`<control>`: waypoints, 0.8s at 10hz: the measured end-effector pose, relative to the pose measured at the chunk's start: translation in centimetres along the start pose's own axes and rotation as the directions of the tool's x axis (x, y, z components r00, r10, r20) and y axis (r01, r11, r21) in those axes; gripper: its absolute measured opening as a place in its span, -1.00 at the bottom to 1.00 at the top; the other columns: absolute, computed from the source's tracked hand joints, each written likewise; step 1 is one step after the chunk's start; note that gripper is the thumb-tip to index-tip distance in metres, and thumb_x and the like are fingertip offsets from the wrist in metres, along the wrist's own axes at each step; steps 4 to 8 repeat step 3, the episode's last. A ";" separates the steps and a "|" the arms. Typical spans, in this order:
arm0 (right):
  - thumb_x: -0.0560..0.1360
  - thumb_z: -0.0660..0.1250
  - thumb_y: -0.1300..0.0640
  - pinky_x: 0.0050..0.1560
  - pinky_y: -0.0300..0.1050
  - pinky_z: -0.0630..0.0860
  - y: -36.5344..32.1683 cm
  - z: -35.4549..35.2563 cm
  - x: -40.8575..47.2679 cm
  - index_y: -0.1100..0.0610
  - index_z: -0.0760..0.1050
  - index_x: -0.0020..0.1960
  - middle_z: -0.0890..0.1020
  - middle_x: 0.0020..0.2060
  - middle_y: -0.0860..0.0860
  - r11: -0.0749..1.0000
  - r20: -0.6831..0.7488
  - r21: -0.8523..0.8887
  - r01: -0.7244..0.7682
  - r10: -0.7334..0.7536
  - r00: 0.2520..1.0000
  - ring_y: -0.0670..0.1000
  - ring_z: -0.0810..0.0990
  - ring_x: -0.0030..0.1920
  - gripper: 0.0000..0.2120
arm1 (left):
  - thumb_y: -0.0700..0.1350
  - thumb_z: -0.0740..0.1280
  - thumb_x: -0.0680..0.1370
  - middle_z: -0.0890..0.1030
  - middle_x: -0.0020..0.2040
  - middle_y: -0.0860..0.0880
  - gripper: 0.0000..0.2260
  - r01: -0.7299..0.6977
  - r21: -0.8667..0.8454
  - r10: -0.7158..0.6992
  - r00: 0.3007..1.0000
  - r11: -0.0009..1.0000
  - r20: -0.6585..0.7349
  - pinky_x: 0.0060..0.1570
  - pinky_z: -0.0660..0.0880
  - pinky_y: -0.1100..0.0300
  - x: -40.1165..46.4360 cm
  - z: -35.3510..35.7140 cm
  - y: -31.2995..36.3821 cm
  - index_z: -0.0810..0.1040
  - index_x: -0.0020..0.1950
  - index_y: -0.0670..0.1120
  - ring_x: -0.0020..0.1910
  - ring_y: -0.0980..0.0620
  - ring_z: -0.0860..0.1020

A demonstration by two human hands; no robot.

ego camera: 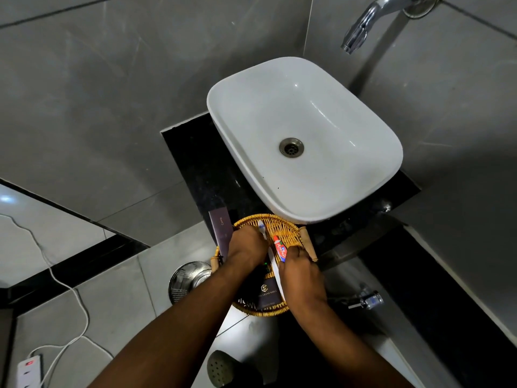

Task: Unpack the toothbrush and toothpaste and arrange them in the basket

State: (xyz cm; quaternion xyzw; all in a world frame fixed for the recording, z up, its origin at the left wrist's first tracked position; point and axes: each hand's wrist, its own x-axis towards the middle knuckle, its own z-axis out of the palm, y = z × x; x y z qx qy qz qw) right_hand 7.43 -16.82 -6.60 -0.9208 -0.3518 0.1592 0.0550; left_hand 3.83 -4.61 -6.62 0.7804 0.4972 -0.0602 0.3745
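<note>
Beside the sink [305,141], on the counter's near edge, the left hand [246,247] gripped the toothbrush [262,228] and the right hand [300,266] the toothpaste [279,247], both pointing away over the basket [282,222].

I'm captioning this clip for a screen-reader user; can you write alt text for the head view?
Seen from above, a person's left hand holds a toothbrush and the right hand a red toothpaste tube over a round wicker basket on a dark counter. A white basin sits just beyond, under a chrome tap.
</note>
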 end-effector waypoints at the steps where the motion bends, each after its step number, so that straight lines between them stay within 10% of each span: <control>1: 0.60 0.16 0.17 -0.11 -0.04 0.59 -0.2 -0.9 -0.2 0.21 0.42 0.11 0.62 0.04 0.16 1.000 -0.015 -0.012 0.026 -0.026 1.000 0.14 0.66 -0.04 -0.84 | -0.12 0.28 0.52 0.70 -0.15 -0.19 -0.78 -0.020 -0.012 0.020 1.000 1.000 -0.023 -0.21 0.46 0.19 -0.4 -0.5 0.1 0.66 -0.16 -0.21 -0.14 -0.16 0.65; 8: 0.56 0.20 0.20 -0.18 -0.01 0.53 -0.2 -6.0 0.2 0.22 0.50 -0.07 0.64 -0.10 0.18 0.985 -0.118 0.078 0.152 -0.142 0.983 0.21 0.63 -0.12 -0.87 | -0.04 0.31 0.48 0.58 -0.30 -0.06 -0.82 -0.046 0.034 0.049 0.994 0.998 -0.094 -0.38 0.36 0.25 -1.8 -4.8 -0.2 0.59 -0.27 -0.09 -0.40 0.03 0.48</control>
